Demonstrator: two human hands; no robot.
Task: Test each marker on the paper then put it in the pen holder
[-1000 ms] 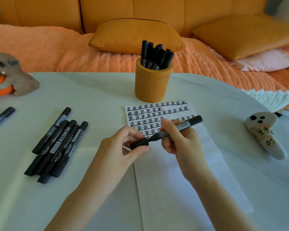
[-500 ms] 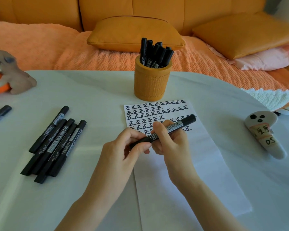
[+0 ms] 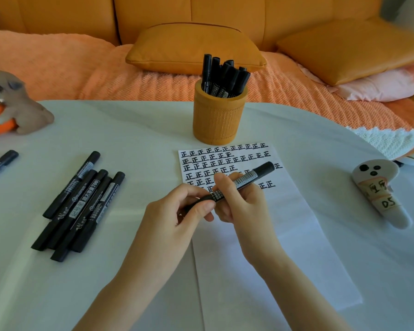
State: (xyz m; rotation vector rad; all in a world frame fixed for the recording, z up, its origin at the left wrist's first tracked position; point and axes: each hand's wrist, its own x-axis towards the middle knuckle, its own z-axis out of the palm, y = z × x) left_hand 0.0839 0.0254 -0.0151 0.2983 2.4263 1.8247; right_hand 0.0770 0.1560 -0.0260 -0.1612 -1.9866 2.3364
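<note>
Just above the paper (image 3: 289, 237), a black marker (image 3: 247, 179) lies slanted between both hands, its far end pointing up and right over the rows of written characters. The right hand (image 3: 245, 206) curls its fingers round the barrel beside the barcode label. The left hand (image 3: 175, 217) pinches the near end between thumb and fingers. The paper lies flat on the white worktop (image 3: 134, 132). Just beyond it stands the orange pen holder (image 3: 216, 119), with stored markers (image 3: 221, 77) upright inside. To the left lie bunched loose markers (image 3: 81, 206), and a lone marker (image 3: 1, 163) near the edge. A white ghost figure (image 3: 381, 197) lies at right.
</note>
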